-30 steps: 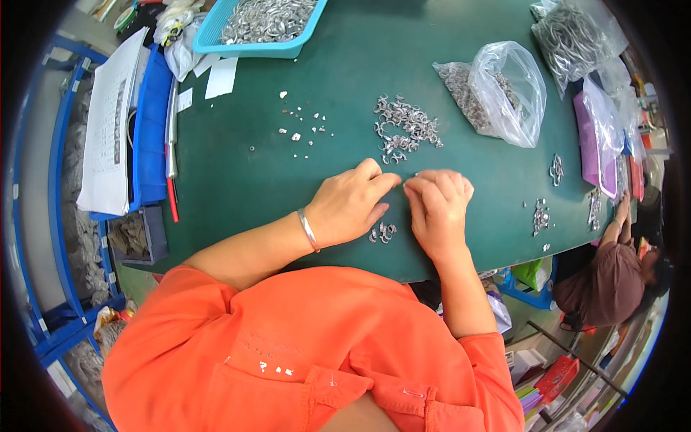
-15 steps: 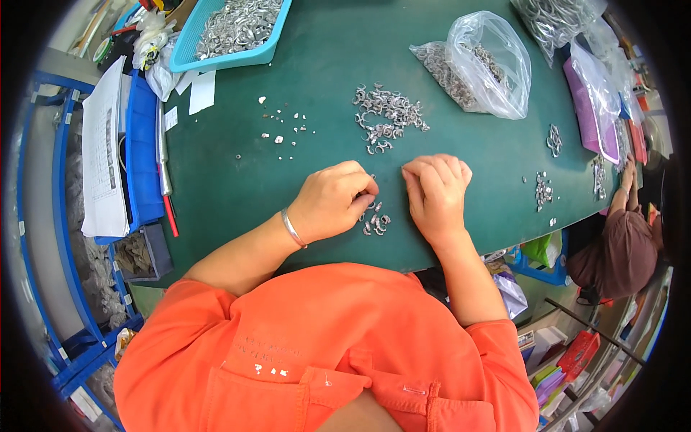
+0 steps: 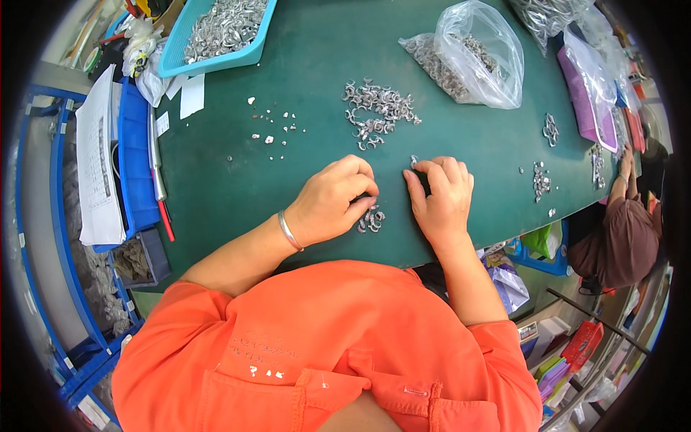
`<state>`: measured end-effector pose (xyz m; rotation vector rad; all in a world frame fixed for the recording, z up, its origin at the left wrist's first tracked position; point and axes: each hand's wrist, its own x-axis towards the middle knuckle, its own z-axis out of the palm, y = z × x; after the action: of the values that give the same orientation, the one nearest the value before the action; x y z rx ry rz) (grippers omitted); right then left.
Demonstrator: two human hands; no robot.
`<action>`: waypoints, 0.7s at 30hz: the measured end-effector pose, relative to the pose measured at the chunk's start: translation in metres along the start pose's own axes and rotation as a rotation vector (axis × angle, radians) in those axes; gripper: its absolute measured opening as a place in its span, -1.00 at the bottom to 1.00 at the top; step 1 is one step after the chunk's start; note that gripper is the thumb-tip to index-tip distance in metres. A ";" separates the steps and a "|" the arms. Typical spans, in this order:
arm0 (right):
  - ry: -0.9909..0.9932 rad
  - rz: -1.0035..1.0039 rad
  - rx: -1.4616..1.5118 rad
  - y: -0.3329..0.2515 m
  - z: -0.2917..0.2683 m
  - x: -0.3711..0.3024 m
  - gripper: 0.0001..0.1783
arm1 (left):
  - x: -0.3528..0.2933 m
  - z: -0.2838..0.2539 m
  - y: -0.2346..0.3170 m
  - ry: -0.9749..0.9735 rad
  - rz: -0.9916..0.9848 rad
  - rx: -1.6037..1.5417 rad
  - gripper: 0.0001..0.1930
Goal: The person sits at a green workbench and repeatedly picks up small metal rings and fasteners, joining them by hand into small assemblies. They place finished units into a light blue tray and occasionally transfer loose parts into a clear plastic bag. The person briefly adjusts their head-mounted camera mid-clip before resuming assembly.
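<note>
My left hand (image 3: 332, 198), a metal bangle on its wrist, is curled with thumb and fingertips close together. What those fingertips hold, if anything, cannot be made out. Just below them lies a small cluster of curved silvery metal pieces (image 3: 371, 220), partly covered by the hand. To the right, my right hand (image 3: 442, 193) has its thumb and bent forefinger around a small curved silvery metal piece (image 3: 414, 160), which shows at the fingertips. Beyond both hands, a larger loose heap of similar curved pieces (image 3: 381, 108) lies on the green tabletop (image 3: 309, 43).
At the back left stands a blue basket (image 3: 253, 47) full of metal pieces. White crumbs (image 3: 269, 140) lie left of the heap. A clear plastic bag (image 3: 497, 79) of pieces is at the back right. Small piles (image 3: 541, 180) and a co-worker (image 3: 622, 237) are farther right.
The right thumb and forefinger have spread a little, and a small metal piece now shows at their tips. The left hand stays over the near cluster. The whole view has shifted slightly.
</note>
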<state>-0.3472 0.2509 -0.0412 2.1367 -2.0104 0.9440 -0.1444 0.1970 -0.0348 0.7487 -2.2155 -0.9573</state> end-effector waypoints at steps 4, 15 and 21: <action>0.012 -0.055 0.081 0.002 0.000 -0.003 -0.83 | 0.000 0.000 -0.004 -0.062 0.047 0.025 -0.84; 0.055 -0.051 0.042 -0.004 -0.001 0.011 -0.79 | -0.002 -0.002 -0.005 -0.063 0.022 0.045 -0.67; -0.055 -0.235 0.406 -0.013 0.002 -0.008 -0.80 | 0.002 -0.002 0.005 -0.039 -0.067 -0.033 -0.74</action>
<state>-0.3347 0.2593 -0.0418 2.5524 -1.6452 1.3589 -0.1451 0.1978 -0.0290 0.7998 -2.2147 -1.0464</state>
